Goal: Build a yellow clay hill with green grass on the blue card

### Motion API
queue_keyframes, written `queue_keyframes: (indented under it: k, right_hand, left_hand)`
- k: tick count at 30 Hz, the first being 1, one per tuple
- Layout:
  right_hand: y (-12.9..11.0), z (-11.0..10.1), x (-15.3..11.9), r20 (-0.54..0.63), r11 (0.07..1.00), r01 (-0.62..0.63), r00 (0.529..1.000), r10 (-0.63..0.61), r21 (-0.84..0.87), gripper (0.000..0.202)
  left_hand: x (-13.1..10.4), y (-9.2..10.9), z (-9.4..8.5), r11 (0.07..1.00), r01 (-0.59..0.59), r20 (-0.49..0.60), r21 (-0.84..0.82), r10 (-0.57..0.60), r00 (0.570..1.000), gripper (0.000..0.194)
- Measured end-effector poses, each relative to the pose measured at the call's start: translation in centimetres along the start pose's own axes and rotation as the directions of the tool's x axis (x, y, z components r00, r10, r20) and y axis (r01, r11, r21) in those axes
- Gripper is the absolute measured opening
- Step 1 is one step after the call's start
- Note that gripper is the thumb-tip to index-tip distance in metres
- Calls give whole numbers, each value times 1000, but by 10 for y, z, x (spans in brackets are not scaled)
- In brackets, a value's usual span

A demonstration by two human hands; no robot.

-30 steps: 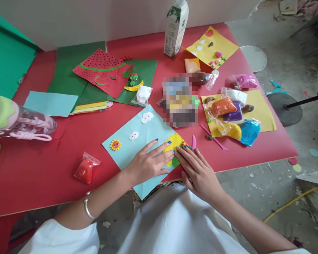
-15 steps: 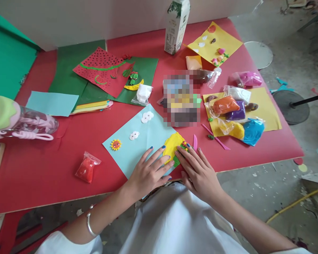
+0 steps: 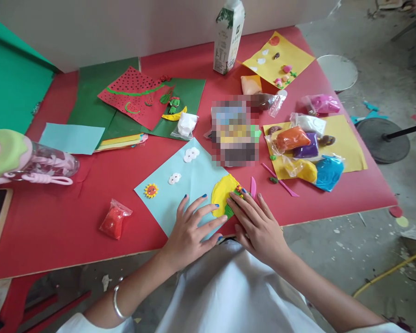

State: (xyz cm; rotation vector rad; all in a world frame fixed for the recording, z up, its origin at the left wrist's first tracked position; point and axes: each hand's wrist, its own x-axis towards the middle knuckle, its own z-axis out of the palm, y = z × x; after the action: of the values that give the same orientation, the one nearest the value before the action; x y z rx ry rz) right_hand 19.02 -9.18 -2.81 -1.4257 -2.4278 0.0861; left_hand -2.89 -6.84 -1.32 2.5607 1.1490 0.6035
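A light blue sheet of paper (image 3: 166, 203) lies at the table's front edge, carrying two white clay clouds (image 3: 191, 155) and an orange sun with yellow rays (image 3: 151, 190). On its right corner a flat patch of yellow clay (image 3: 222, 192) adjoins green clay (image 3: 229, 211) and small red pieces (image 3: 239, 188). My left hand (image 3: 192, 229) rests on the paper with fingers spread, fingertips at the yellow patch's lower edge. My right hand (image 3: 258, 222) lies flat, its fingers stretched over the green and red clay and partly hiding them. Neither hand grips anything.
Pink clay tools (image 3: 253, 187) lie right of the paper. Bagged clay (image 3: 293, 138) sits on a yellow sheet at the right. A carton (image 3: 228, 39) stands at the back, a watermelon picture (image 3: 133, 95) back left. A red clay bag (image 3: 115, 219) and a bottle (image 3: 52, 159) are left.
My left hand has shifted slightly left and its fingers have spread wider, uncovering more of the yellow clay. My right hand stays nearly in place. The camera view has shifted a little.
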Motion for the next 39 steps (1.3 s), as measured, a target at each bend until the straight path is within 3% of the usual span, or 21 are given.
queue_keyframes:
  k: [6, 12, 16, 19, 21, 23, 25, 30, 33, 39]
  right_hand:
    - [0, 0, -3, 21, 1000, -11, 1000, 11, 17, 57]
    - [-2, 0, -7, 1, 997, -14, 1000, 14, 75, 63]
    - [-4, -3, -4, -8, 996, -11, 1000, 11, 90, 54]
    - [-5, -5, 1, -28, 994, -8, 1000, 11, 109, 49]
    - [-5, -5, 4, -34, 991, -12, 999, 17, 133, 48]
    - [-5, -5, 5, -33, 987, -24, 999, 30, 160, 48]
    - [-6, -5, 5, -39, 982, -36, 998, 44, 185, 50]
    - [-1, -8, 6, -100, 966, -30, 993, 58, 258, 53]
    - [14, -15, 10, -175, 960, -70, 977, 120, 271, 56]
    - [74, -39, 17, -391, 958, -269, 875, 285, 96, 46]
  left_hand:
    - [4, -11, -2, 987, 46, 139, 156, -68, 988, 55]
    - [14, -33, -10, 991, -37, 258, 130, 2, 966, 49]
    - [8, -46, -34, 975, -23, 162, 220, -13, 987, 45]
    - [-15, -58, -62, 921, 191, -45, 339, -187, 981, 42]
    - [-37, -67, -79, 807, 421, -157, 414, -392, 906, 48]
    - [-57, -73, -91, 673, 596, -207, 437, -569, 796, 61]
    - [-71, -76, -96, 596, 679, -183, 429, -679, 711, 64]
    - [-68, -71, -95, 525, 769, -203, 365, -761, 616, 49]
    - [-48, -64, -91, 562, 768, -256, 308, -728, 636, 47]
    - [1, -44, -75, 784, 586, -297, 207, -520, 801, 46]
